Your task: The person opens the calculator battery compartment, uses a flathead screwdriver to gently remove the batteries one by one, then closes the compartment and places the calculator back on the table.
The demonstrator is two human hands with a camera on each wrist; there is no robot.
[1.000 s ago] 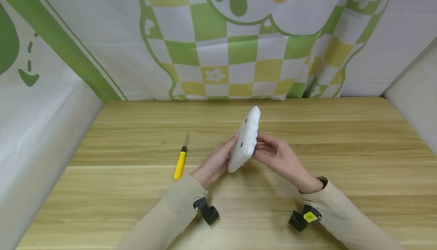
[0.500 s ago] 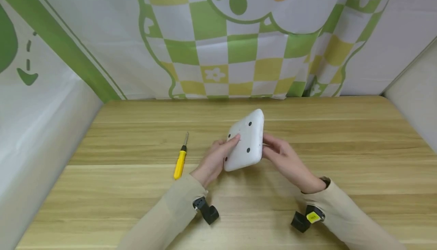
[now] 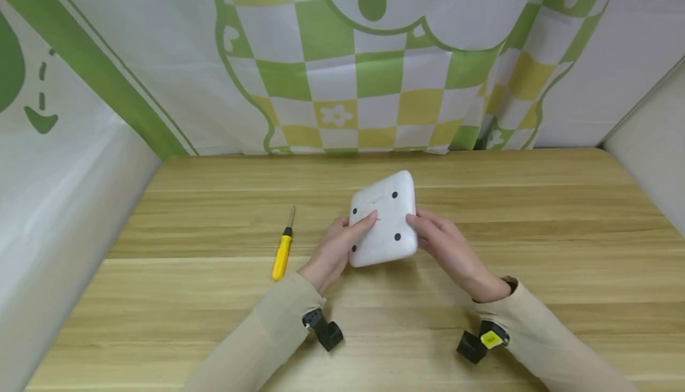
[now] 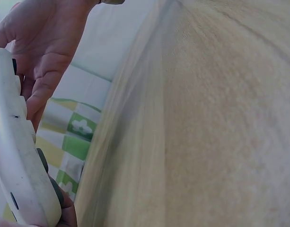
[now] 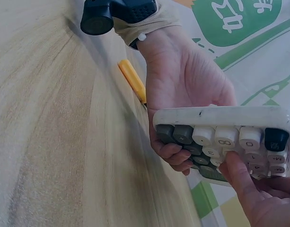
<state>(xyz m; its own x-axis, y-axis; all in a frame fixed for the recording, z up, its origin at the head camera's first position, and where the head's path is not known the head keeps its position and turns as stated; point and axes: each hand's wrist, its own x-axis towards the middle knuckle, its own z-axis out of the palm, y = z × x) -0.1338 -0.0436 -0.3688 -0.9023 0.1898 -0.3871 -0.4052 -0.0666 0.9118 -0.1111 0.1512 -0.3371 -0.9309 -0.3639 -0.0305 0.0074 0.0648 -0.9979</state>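
A white calculator [image 3: 382,243] is held up over the table, tilted, its back with dark round feet towards the head view. My left hand [image 3: 334,249] grips its left side, thumb across the back, fingers behind. My right hand [image 3: 452,249] holds the right edge, the tip of a digit showing on the rim. In the right wrist view the calculator [image 5: 220,113] shows white and dark round keys, with a finger of my right hand [image 5: 258,198] on them. The left wrist view has the calculator [image 4: 21,146] edge-on, the right hand [image 4: 45,47] beyond it.
A yellow screwdriver [image 3: 282,255] with a black collar lies on the wooden table [image 3: 187,297], left of my left hand. A green, white and yellow checked curtain [image 3: 374,77] hangs behind the table's back edge.
The calculator has turned from nearly edge-on so that its back faces the head view. My right hand's fingers have shifted onto its right edge. The screwdriver has stayed put.
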